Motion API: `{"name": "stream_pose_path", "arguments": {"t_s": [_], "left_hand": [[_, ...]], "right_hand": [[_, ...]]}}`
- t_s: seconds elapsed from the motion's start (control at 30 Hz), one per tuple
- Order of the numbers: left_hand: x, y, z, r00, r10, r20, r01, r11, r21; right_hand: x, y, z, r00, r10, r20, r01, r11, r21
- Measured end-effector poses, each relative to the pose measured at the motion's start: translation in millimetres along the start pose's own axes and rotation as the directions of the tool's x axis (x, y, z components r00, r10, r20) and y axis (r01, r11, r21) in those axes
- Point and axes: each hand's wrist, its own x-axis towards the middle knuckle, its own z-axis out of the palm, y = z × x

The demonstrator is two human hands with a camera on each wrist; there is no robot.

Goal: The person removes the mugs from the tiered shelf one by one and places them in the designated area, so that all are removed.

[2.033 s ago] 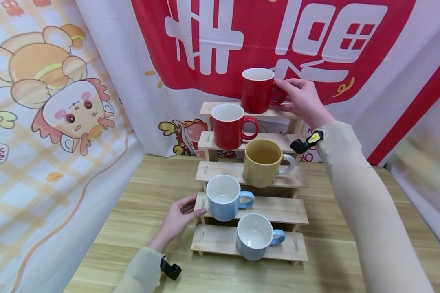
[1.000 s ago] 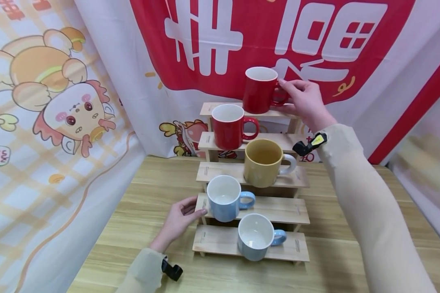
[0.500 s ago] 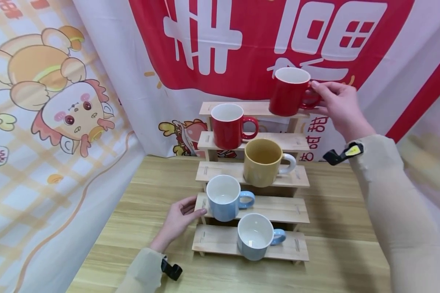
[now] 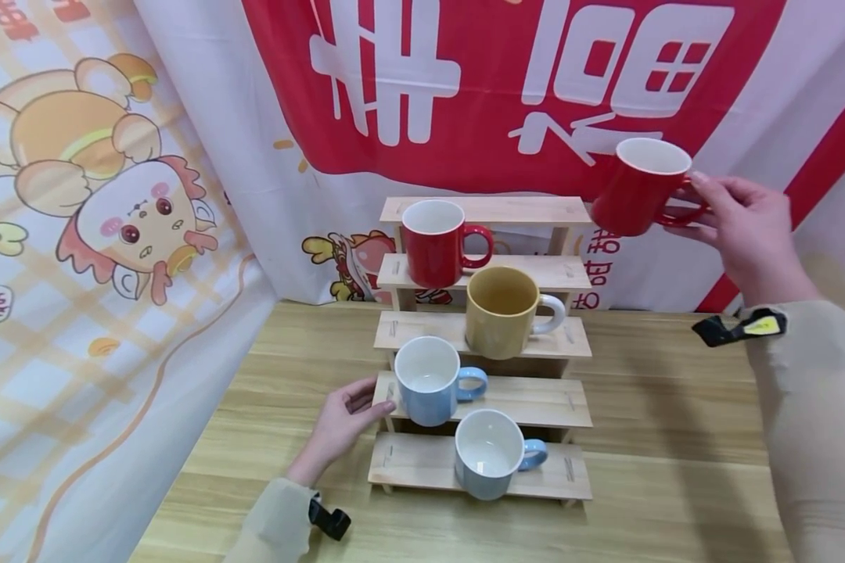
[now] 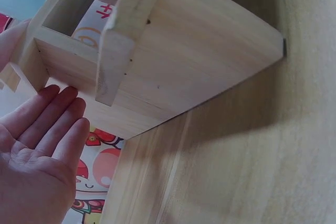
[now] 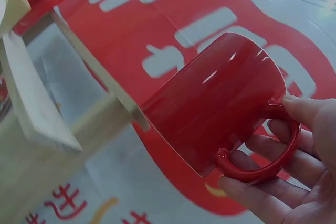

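My right hand (image 4: 749, 227) grips a red mug (image 4: 637, 191) by its handle, thumb on top and fingers under the loop. The mug tilts, its base close to the right end of the top step of a wooden tiered rack (image 4: 486, 209). In the right wrist view the mug (image 6: 220, 98) lies against the backdrop, white rim toward the upper right. My left hand (image 4: 341, 422) touches the left end of the rack's second step from the bottom, beside a light blue mug (image 4: 429, 387). In the left wrist view its fingers (image 5: 50, 111) reach straight to the wood.
Lower steps bear another red mug (image 4: 435, 246), a yellow mug (image 4: 501, 317) with a white handle, and a second light blue mug (image 4: 489, 457). The rack stands on a wood-grain table (image 4: 310, 344). A printed red and white cloth (image 4: 394, 102) hangs behind.
My right hand has lifted the red mug off the top step and carried it right, tilting it past the rack's end. The left hand has stayed at the rack.
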Motion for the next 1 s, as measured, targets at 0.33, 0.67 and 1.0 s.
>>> {"name": "stream_pose_path", "arguments": {"t_s": [0.33, 0.67, 1.0], "left_hand": [[-2.3, 3.8, 1.9, 0.999, -0.034, 0.000, 0.034, 0.999, -0.014], [-2.5, 6.8, 4.2, 0.998, -0.056, -0.027, 0.055, 0.998, -0.028], [-1.2, 4.0, 3.0, 0.999, -0.045, -0.028, 0.045, 0.999, -0.002]], "right_hand": [[-5.4, 31, -37, 0.998, 0.048, -0.051, -0.048, 0.999, 0.008], [-8.0, 80, -50, 0.999, 0.036, -0.012, -0.035, 0.999, 0.026], [-8.3, 146, -55, 0.995, 0.023, -0.092, -0.018, 0.998, 0.053]]}}
